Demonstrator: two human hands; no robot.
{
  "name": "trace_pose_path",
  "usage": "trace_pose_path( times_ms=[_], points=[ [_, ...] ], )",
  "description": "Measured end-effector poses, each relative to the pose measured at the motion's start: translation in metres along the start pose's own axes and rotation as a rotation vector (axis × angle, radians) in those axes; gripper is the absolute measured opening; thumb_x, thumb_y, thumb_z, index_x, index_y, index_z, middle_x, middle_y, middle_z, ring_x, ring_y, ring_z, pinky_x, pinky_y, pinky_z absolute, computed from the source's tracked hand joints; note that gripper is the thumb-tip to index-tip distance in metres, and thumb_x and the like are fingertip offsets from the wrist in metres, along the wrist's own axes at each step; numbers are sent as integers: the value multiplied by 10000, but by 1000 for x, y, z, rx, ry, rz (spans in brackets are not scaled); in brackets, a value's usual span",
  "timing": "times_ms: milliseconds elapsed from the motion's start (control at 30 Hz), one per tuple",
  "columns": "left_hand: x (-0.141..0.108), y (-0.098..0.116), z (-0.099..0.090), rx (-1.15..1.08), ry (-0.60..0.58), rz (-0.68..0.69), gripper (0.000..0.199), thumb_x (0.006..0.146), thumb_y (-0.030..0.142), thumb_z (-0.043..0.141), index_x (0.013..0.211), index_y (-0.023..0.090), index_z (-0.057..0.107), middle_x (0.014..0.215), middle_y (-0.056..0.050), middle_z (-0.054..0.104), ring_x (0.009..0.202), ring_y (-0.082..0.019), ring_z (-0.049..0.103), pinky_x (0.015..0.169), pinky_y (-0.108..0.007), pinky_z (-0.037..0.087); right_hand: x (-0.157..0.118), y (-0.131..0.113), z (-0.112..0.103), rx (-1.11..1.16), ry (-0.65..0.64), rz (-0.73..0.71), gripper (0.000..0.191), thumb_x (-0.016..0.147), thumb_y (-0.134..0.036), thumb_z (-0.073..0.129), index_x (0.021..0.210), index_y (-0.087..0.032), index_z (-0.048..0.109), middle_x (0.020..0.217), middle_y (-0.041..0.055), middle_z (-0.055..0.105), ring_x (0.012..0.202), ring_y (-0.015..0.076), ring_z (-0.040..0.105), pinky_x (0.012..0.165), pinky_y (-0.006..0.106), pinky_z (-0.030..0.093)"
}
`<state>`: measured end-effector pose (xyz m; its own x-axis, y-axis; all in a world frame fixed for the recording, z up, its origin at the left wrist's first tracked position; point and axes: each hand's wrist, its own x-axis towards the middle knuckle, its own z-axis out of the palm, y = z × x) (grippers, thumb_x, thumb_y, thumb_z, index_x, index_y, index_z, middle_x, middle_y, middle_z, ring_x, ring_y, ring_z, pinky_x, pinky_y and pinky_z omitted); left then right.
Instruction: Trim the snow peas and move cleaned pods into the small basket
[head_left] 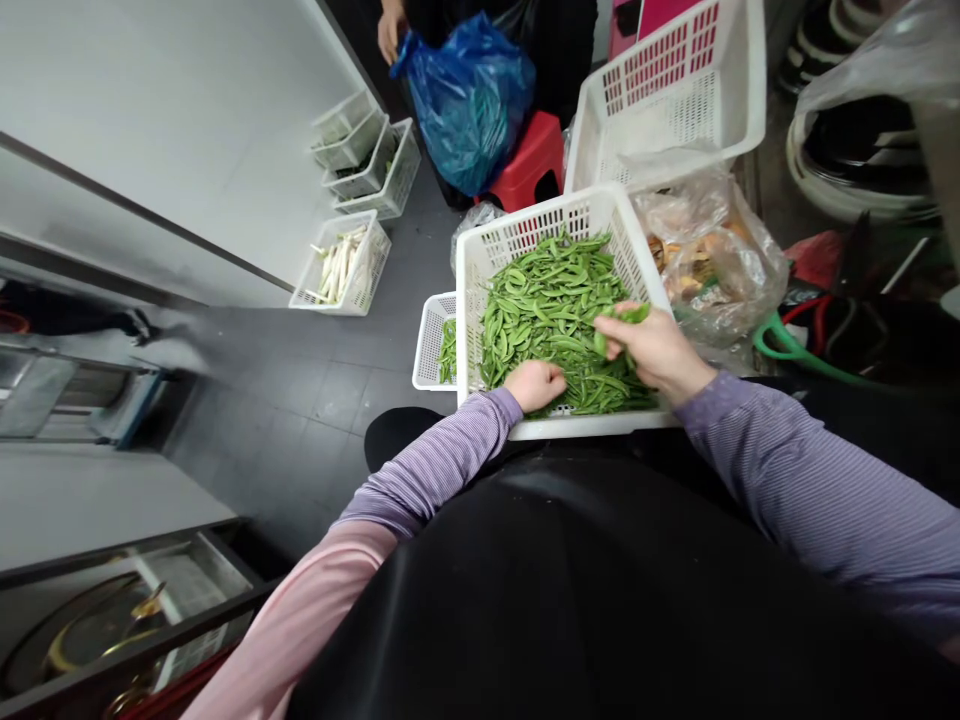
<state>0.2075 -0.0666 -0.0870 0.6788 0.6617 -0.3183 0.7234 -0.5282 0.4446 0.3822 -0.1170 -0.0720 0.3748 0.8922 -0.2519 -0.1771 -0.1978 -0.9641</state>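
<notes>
Your right hand [651,348] is pinched closed on a pea pod [628,316] at the far side of the heap, lifting it clear of the rest, while your left hand [534,386] sits curled on the pile; whether it grips anything, you cannot tell from this view. The snow pea pods [551,310] lie heaped in a white plastic crate [471,300] whose near rim rests against your black apron [570,590]. That perch looks like the weak spot: if you lean or shift your knees, the crate could tip and spill pods onto the grey tile floor [337,400]. A pod slipping from your pinch could also drop into the crowded gap by the clear plastic bag [712,260], or miss the smaller crate [429,345] beside your left arm.
</notes>
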Motion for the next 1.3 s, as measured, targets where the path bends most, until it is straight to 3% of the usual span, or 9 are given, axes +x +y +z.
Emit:
trace_pose_path(
  times_ms=[100,200,367,500,667,733,867,1100,1300],
  points=[
    [0,-22,19,111,-168,-82,159,631,73,581,739,153,666,794,-75,582,764,-192,569,761,-273,444,12,-11,-22,316,94,54,205,703,-296,635,675,-213,449,528,-50,428,449,82,421,455,230,420],
    [9,-27,31,128,-154,-22,264,692,111,566,932,173,658,1017,-110,558,935,-225,560,868,-302,417,16,-24,-31,392,39,178,124,758,-236,554,671,-209,471,583,-34,481,512,86,484,541,241,475],
    [34,-16,46,151,-178,73,138,777,169,532,839,128,648,913,-121,608,877,-244,583,843,-367,438,10,-23,-18,282,-44,272,87,723,-166,587,743,-200,509,632,-34,523,518,87,509,558,266,486],
    [30,-13,27,-163,-36,-17,69,758,125,558,735,117,623,732,-67,613,726,-170,591,767,-332,474,11,-6,-10,-148,-26,122,225,616,-226,701,668,-207,483,540,-52,479,456,99,445,506,275,435],
    [8,-2,-21,-940,-6,-250,61,764,134,594,790,79,587,643,-17,602,493,-65,547,523,-214,485,4,3,5,-795,-289,-104,131,568,-244,692,679,-203,636,443,-69,434,463,99,409,512,240,343],
    [2,5,-31,-1088,73,-268,71,750,122,614,780,68,580,641,-17,611,491,-61,557,514,-203,489,-1,4,11,-809,-347,-110,182,600,-303,671,750,-201,657,413,-77,417,435,94,384,495,237,323],
    [-6,20,-34,-1220,138,-284,28,756,58,576,780,60,590,631,-14,618,499,-64,572,530,-201,504,-8,9,13,-673,-285,-41,297,658,-370,634,886,-178,641,446,-59,482,418,104,393,468,241,314],
    [-14,35,-41,-1429,91,-428,163,784,-35,436,717,48,559,532,-7,567,397,-43,484,403,-162,437,-17,8,10,-723,-223,-477,96,709,-227,603,781,-180,644,886,70,653,817,206,580,743,304,409],
    [-17,27,-29,-1552,10,-477,246,823,-32,367,683,74,538,511,6,538,377,-18,426,374,-134,396,-18,5,12,-568,-207,-453,106,694,-210,614,789,-173,645,892,67,667,843,200,600,783,289,425]
  ],
)
